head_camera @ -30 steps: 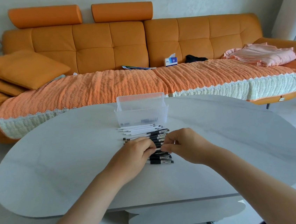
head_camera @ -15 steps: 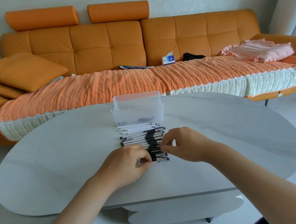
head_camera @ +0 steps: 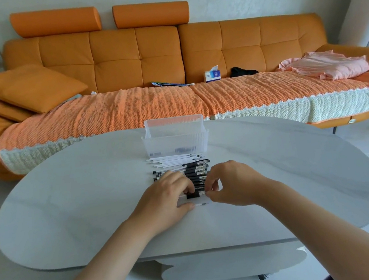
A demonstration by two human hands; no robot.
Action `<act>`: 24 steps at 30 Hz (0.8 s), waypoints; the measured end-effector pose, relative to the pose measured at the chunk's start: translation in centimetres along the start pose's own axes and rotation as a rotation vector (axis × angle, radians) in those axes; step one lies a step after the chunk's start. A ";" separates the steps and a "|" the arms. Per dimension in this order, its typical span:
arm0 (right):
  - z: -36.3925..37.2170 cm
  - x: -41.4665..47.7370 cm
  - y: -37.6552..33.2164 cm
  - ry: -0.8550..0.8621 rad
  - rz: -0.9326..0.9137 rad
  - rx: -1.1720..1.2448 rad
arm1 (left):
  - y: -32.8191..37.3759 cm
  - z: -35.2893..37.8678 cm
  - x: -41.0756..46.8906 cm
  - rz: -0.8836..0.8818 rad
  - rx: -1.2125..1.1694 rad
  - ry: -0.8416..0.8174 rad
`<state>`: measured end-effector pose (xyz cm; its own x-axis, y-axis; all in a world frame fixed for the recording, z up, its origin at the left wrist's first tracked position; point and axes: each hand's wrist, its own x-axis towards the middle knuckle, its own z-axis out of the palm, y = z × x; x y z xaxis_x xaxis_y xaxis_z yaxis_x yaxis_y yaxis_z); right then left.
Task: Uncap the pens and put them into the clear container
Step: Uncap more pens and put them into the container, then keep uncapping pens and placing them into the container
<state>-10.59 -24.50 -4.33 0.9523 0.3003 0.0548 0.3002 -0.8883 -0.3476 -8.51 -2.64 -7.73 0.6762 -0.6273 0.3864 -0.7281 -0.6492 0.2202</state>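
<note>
Pens (head_camera: 195, 169) in a row on the table (head_camera: 72, 208), just before the clear container (head_camera: 175, 140). Left hand (head_camera: 167, 198) curls over the nearest pen (head_camera: 194, 195); right hand (head_camera: 231, 184) pinches its right end. Likely light, stiff, slick plastic: grip barrel and cap apart. Cap print and container label too blurred to read.

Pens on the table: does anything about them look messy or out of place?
Nothing serious. The pens lie in a tidy row before the clear container; only the white ones nearest it fan slightly askew. The left hand and right hand pinch one pen; nothing is spilled or broken.
</note>
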 end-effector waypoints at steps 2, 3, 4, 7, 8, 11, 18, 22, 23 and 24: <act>-0.3 0.2 0.2 0.018 -0.005 0.047 | -0.2 0.0 0.4 0.005 -0.004 0.029; -0.4 0.3 0.3 0.029 -0.008 0.082 | -0.4 0.0 0.6 0.002 0.000 0.042; -0.4 0.5 0.4 0.040 -0.007 0.122 | -0.6 -0.1 0.8 -0.003 0.012 0.054; -0.7 0.8 0.5 0.086 0.013 0.234 | -1.0 -0.1 1.1 -0.013 0.064 0.104; -0.8 0.9 0.6 0.103 0.018 0.250 | -1.1 -0.2 1.3 -0.027 0.066 0.118; -0.5 1.2 0.6 0.125 0.011 0.216 | -1.2 -0.4 1.5 -0.090 0.025 0.124; 0.5 2.2 -0.6 0.096 -0.063 -0.094 | -1.2 -0.4 2.2 -0.124 -0.091 0.036; 1.0 3.0 -0.7 0.050 -0.116 -0.204 | -1.6 -0.5 2.4 -0.160 -0.154 0.042; 1.1 3.2 -0.7 0.043 -0.117 -0.211 | -1.8 -0.5 2.5 -0.165 -0.165 0.044; 1.3 3.4 -0.6 0.039 -0.116 -0.218 | -1.9 -0.5 2.6 -0.168 -0.171 0.044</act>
<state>-7.61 -22.48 -5.17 0.9109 0.3948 0.1200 0.4085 -0.9038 -0.1272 -5.46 -2.80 -6.70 0.7865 -0.4950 0.3692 -0.6169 -0.6580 0.4318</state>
